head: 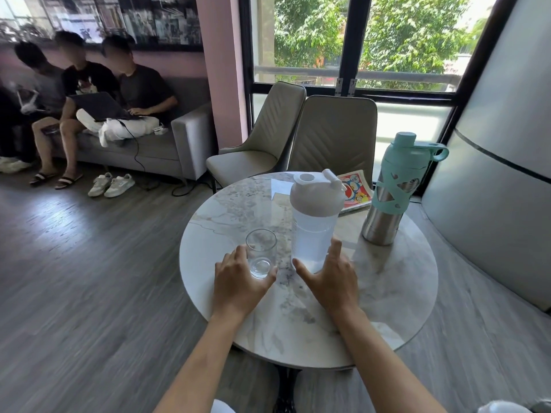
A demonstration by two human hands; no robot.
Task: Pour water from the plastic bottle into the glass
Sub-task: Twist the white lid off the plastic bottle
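Sitting on a grey sofa (167, 144) at far left, three people share a laptop (98, 107), with white shoes (111, 184) on the floor before them. Two beige chairs (298, 129) stand behind the round marble bench (387, 293). On the bench's near left, the left hand (238, 284) cups the glass (261, 251), thumb and fingers curled round its lower part; the glass stands upright. Just beside it to the right stands the bottle (314, 222), upright, its white lid's cap flipped up. The right hand (331, 278) meets the bottle's base with thumb and fingers spread and nearly straight, the grip released. Behind lies a comic book (356, 190). Further right stands a steel flask (390, 198) with a teal lid.
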